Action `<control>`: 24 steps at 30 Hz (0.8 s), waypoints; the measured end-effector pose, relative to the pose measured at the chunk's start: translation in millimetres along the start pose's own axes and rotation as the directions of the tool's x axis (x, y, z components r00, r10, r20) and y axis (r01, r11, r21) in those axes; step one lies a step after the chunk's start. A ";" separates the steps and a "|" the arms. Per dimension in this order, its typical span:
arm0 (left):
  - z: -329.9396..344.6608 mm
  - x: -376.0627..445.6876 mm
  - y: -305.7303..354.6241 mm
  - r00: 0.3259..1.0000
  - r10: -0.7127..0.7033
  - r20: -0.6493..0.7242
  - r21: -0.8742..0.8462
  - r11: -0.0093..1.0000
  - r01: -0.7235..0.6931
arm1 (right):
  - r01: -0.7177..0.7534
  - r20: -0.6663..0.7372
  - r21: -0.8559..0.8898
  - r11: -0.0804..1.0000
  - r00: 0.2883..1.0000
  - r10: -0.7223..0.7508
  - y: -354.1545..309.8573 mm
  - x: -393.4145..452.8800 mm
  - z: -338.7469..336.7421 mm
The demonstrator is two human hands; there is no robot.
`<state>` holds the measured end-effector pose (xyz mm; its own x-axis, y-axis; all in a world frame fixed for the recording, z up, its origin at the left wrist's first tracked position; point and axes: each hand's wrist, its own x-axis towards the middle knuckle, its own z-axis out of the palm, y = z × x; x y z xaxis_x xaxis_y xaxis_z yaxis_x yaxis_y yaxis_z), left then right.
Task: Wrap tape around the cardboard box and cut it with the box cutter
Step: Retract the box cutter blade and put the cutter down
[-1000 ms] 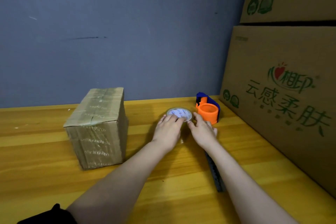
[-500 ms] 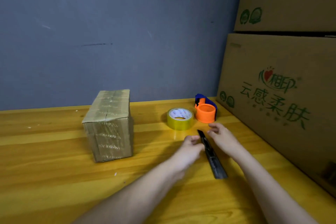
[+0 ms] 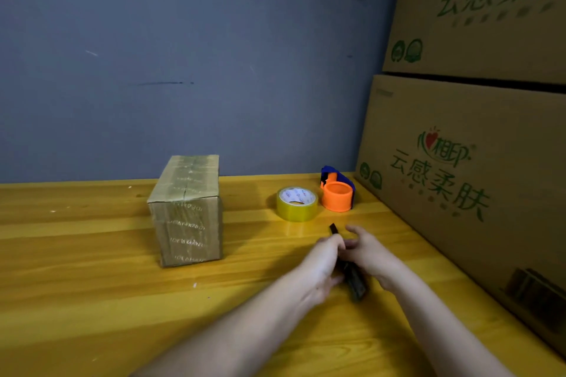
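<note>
Box cutter: a dark, slim tool lying on the wooden table, its tip aimed away from me toward the tape, the middle hidden between my two hands.
My left hand: fingers curled onto the cutter's left side, gripping it.
My right hand: closed around the cutter from the right, thumb and fingers pressed on it beside my left hand.
Tape roll: clear yellowish roll, flat on the table just beyond the cutter's tip, touched by neither hand.
Orange dispenser: orange and blue, just right of the tape roll, close to the wall.
Cardboard box: small, already banded with tape, standing well to the left of my hands.
Large cartons: stacked along the table's right edge, printed in green.
</note>
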<state>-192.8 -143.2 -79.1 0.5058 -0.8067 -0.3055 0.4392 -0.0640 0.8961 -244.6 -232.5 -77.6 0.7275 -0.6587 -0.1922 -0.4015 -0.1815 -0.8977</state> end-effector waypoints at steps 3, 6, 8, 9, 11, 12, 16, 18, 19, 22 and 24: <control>-4.2 -0.3 -4.7 0.997 0.078 -0.008 0.055 0.996 -0.077 | 0.044 -0.029 0.022 0.999 0.999 -0.044 2.8 -1.2 2.8; -15.8 -3.2 2.1 0.983 0.184 -0.009 0.109 0.977 -0.182 | 0.129 -0.112 0.133 0.983 0.987 -0.115 1.8 -2.1 3.3; -28.5 -3.7 5.8 0.979 0.206 0.005 0.135 0.969 -0.205 | 0.229 -0.166 0.188 0.955 0.966 -0.199 -6.2 -6.0 8.4; -35.6 -4.4 6.9 0.981 0.192 0.013 0.148 0.970 -0.191 | 0.276 -0.173 0.218 0.936 0.955 -0.241 -11.9 -7.7 13.7; -51.0 -7.7 8.8 0.989 0.135 0.051 0.152 0.978 -0.142 | 0.350 -0.155 0.283 0.893 0.935 -0.318 -23.4 -9.0 28.1; -59.5 -11.2 10.1 0.990 0.120 0.074 0.149 0.980 -0.130 | 0.381 -0.144 0.310 0.871 0.924 -0.353 -28.0 -7.3 37.1; -93.1 -21.3 19.5 0.988 0.153 0.025 0.202 0.967 -0.155 | 0.440 -0.115 0.358 0.824 0.896 -0.428 -45.8 1.0 73.7; -107.1 -21.3 23.3 0.982 0.182 -0.046 0.235 0.958 -0.166 | 0.432 -0.111 0.415 0.801 0.898 -0.427 -52.0 4.7 90.3; -112.7 -20.8 24.0 0.973 0.215 -0.086 0.266 0.946 -0.186 | 0.422 -0.119 0.454 0.785 0.902 -0.416 -53.1 6.3 97.8; -123.2 -18.1 20.5 0.931 0.335 -0.147 0.332 0.903 -0.273 | 0.370 -0.111 0.545 0.752 0.921 -0.373 -50.0 7.4 115.6; -125.6 -16.3 15.6 0.913 0.382 -0.143 0.347 0.883 -0.315 | 0.322 -0.038 0.561 0.763 0.930 -0.365 -46.2 2.5 123.3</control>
<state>-100.9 -57.3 -100.5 0.7359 -0.6769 0.0176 -0.0297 -0.0063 0.9995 -155.6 -135.7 -85.5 0.8022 -0.5742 0.1635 0.2399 0.0593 -0.9690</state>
